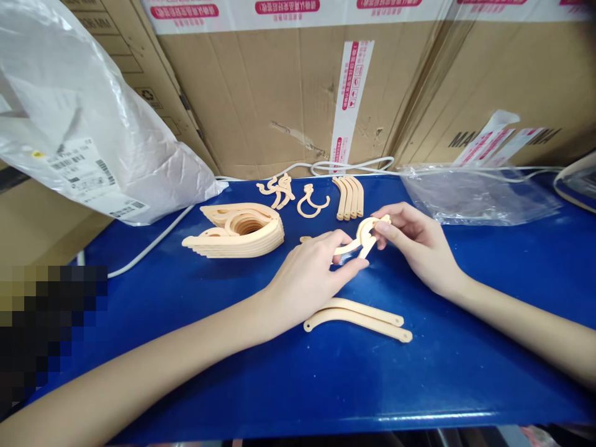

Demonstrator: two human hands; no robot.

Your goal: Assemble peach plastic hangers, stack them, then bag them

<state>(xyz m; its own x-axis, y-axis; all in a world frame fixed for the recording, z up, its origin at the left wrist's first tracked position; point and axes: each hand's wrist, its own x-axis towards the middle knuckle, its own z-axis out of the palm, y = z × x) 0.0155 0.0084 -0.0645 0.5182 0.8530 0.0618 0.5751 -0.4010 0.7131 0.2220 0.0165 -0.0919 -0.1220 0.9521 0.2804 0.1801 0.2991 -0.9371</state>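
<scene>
Both my hands grip a cream plastic folding hanger above the blue table. My left hand is closed on its long curved arm, and the fingers hide part of it. My right hand pinches its curved hook end between thumb and fingertips. Two loose curved hanger arms lie just below my left hand. To the left stands a neat stack of folded hangers. Behind my hands lie a single hook piece, several tangled hook pieces and a row of curved arms.
The blue table ends against large cardboard boxes. A white cable runs along its back edge. A stuffed plastic bag leans in from the left. Flat clear plastic bags lie at the back right.
</scene>
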